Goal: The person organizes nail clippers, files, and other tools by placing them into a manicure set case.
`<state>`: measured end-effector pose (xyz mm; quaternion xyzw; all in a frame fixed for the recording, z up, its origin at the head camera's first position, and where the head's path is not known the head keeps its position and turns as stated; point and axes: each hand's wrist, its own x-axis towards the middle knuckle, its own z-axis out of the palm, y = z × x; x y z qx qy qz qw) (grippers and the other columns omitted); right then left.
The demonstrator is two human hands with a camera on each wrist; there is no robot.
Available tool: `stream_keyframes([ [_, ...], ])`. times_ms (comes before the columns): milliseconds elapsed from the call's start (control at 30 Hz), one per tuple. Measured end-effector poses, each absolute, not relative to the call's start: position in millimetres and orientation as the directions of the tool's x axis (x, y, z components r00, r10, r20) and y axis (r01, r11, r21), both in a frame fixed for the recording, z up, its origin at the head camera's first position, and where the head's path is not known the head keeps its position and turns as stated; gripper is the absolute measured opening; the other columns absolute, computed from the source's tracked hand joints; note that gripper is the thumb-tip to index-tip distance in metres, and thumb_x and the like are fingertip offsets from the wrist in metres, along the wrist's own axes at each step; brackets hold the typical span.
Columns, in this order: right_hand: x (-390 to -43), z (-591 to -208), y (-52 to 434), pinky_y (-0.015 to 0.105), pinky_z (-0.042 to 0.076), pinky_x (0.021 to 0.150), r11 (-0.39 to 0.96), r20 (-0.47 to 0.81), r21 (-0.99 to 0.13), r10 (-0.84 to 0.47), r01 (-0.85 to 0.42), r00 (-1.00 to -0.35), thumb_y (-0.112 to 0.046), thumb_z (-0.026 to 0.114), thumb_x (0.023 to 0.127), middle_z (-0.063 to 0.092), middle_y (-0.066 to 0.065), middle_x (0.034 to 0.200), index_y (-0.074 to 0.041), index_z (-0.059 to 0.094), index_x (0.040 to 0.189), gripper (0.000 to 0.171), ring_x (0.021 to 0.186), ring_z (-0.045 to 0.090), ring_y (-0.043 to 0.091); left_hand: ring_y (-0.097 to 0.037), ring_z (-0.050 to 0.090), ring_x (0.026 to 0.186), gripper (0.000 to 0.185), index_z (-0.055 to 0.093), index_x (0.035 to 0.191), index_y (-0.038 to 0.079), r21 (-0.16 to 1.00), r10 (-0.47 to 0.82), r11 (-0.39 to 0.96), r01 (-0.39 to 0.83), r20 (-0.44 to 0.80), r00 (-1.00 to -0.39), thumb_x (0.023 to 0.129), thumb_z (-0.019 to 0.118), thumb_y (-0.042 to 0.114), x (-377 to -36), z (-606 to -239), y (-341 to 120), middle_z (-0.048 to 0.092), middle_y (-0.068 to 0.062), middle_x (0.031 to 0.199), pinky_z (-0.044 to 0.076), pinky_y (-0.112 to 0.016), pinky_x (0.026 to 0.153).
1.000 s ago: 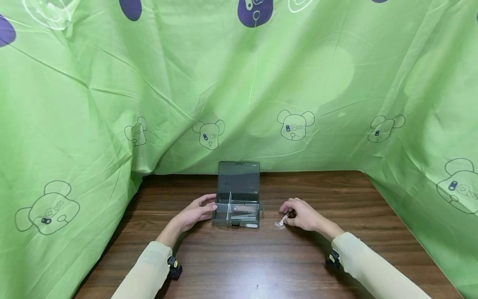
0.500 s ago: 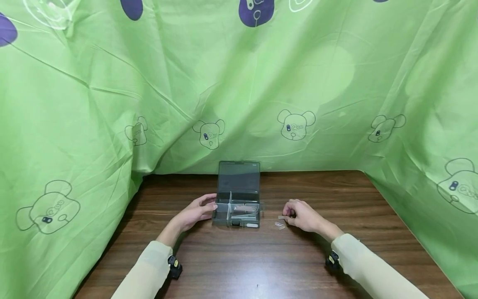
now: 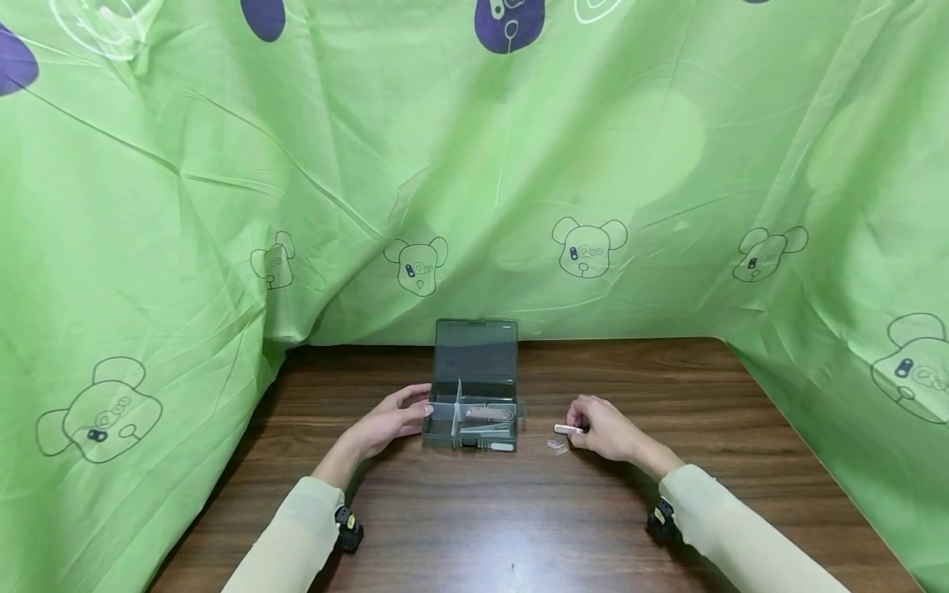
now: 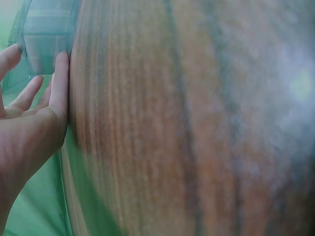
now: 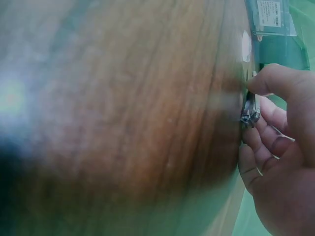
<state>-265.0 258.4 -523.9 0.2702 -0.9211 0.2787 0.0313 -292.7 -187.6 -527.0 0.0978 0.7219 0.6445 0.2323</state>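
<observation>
A translucent dark grey plastic storage box (image 3: 475, 354) stands on the table with its lid raised. My left hand (image 3: 389, 418) touches its left side, thumb at the rim; in the left wrist view the fingers (image 4: 60, 81) reach along the box almost straight. To the right of the box, my right hand (image 3: 604, 428) pinches a small nail clipper (image 3: 567, 429) between thumb and fingers, just above the table. Its metal end (image 5: 251, 115) shows in the right wrist view. Small clear plastic pieces (image 3: 557, 447) lie on the table near that hand.
Dividers (image 3: 456, 416) split the box. A pinkish item (image 3: 488, 413) and thin pale strips (image 3: 485, 431) lie in its right compartments. Green printed cloth (image 3: 489, 272) hangs behind and beside the brown wooden table (image 3: 445, 519).
The nail clipper has turned in my right hand, from slanting down toward the table to lying nearly level, pointing left. That hand moved slightly right. My left hand stays at the box.
</observation>
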Motion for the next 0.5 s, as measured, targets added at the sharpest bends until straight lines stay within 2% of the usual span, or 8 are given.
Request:
stream_keyframes([
  [133,-265,-526,260,0.028,0.046,0.071,0.686,0.223,-0.515,-0.472,-0.514,-0.853,-0.002,0.081,0.081,0.060,-0.007,0.080,-0.020,0.065,0.083,0.024,0.078,0.057,0.014,-0.036,0.044,0.146,0.071,0.030,0.166,0.010,0.975,0.436,0.149,-0.166,-0.215,-0.874,0.107,0.067,0.023,-293,-528,-187,0.032,-0.022,0.168,0.044,-0.054,0.116],
  [333,-267,-520,259,0.025,0.050,0.064,0.666,0.204,-0.549,-0.479,-0.505,-0.854,-0.001,0.080,0.085,0.062,-0.011,0.076,-0.017,0.067,0.085,0.022,0.071,0.058,0.006,-0.035,0.045,0.146,0.070,0.031,0.166,0.011,0.973,0.429,0.154,-0.169,-0.221,-0.876,0.107,0.067,0.023,-294,-526,-187,0.032,-0.022,0.168,0.043,-0.055,0.116],
  [500,-274,-510,251,0.025,0.053,0.063,0.632,0.177,-0.616,-0.471,-0.470,-0.864,0.002,0.078,0.088,0.064,-0.008,0.075,-0.015,0.067,0.086,0.021,0.070,0.061,0.008,-0.037,0.044,0.147,0.071,0.029,0.166,0.009,0.975,0.437,0.154,-0.162,-0.214,-0.873,0.107,0.066,0.023,-293,-525,-187,0.030,-0.023,0.168,0.042,-0.056,0.117],
])
